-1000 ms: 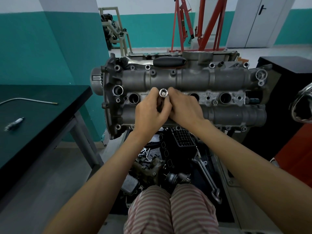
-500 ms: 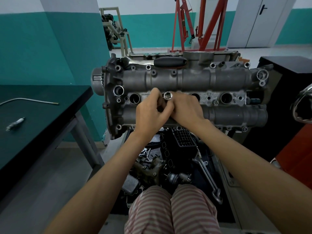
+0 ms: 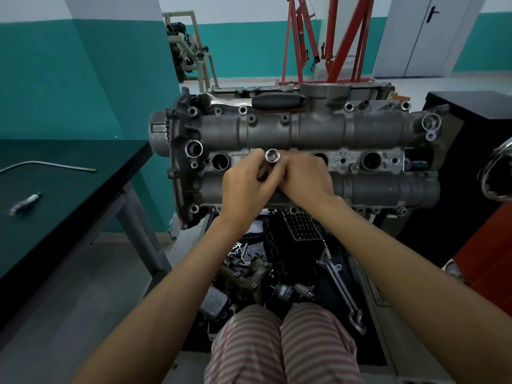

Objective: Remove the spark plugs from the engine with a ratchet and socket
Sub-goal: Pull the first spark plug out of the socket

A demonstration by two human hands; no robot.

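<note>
A: Where was the socket point(image 3: 273, 155)?

B: Pinched by both hands, left hand point(image 3: 243, 187) and right hand point(image 3: 306, 180), over the engine point(image 3: 318, 134) middle.

A: Advice?

B: Probably keep it straight, twisting gently; ratchet point(image 3: 257, 102) lay on the far side.

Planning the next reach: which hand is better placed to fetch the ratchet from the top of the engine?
Probably right. Both hands grip the socket, but the ratchet handle lies up and slightly right, nearer the right hand than the left hand.

grey metal engine point(image 3: 318, 134): 1 | open round plug holes point(image 3: 220, 161): 3 | shiny steel socket point(image 3: 273, 156): 1 | black-handled ratchet point(image 3: 277, 101): 1 | hands point(image 3: 243, 187): 2 | spark plug on dark green worktop point(image 3: 25, 203): 1
</note>
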